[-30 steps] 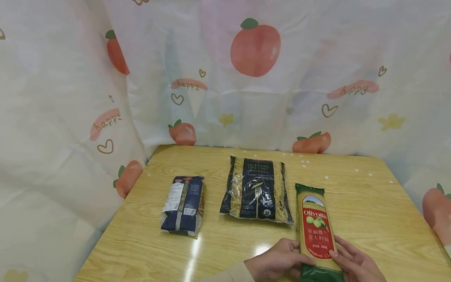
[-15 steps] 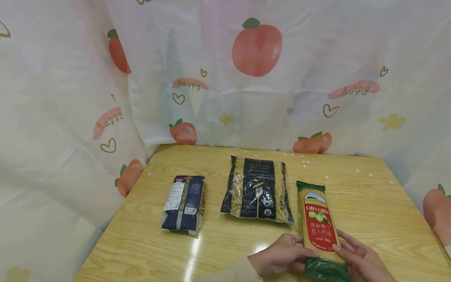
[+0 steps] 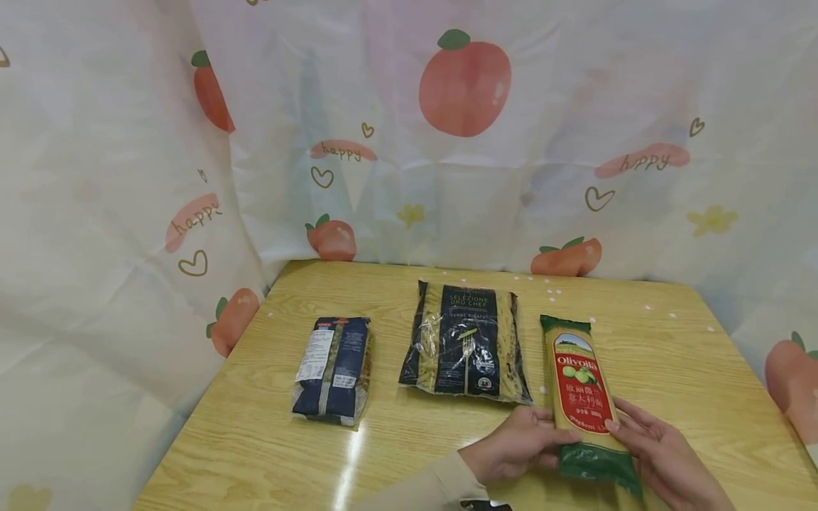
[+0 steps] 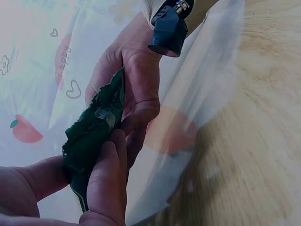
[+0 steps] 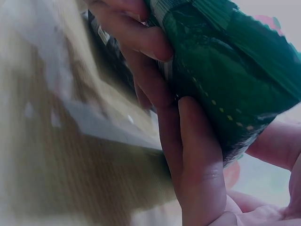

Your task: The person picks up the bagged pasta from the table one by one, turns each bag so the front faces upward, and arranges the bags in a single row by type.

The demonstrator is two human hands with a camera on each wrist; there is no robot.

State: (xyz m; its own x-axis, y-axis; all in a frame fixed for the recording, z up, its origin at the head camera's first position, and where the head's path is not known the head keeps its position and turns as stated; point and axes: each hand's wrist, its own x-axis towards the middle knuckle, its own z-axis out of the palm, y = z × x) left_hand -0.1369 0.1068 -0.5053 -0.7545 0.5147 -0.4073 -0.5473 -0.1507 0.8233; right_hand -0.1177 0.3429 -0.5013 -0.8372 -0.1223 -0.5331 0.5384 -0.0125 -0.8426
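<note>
Both hands hold a long spaghetti packet [image 3: 583, 383] with a red label and green ends, low on the right in the head view. My left hand [image 3: 520, 441] grips its left edge, thumb on the front near the bottom. On the opposite edge my right hand [image 3: 661, 451] grips it, thumb also on the front. In the left wrist view the green end [image 4: 89, 132] of the packet shows between the hands. The right wrist view has the green wrapper [image 5: 221, 75] close up, with fingers [image 5: 202, 155] against its underside.
A dark penne bag [image 3: 468, 344] lies left of the spaghetti packet on the wooden table [image 3: 409, 454]. Further left is a smaller blue pasta bag [image 3: 332, 370]. A fruit-printed curtain [image 3: 396, 184] hangs behind the table and along its left side.
Both hands have carried the spaghetti packet away from the person and slightly right, bringing it further up the head view. The other two bags have stayed in place.
</note>
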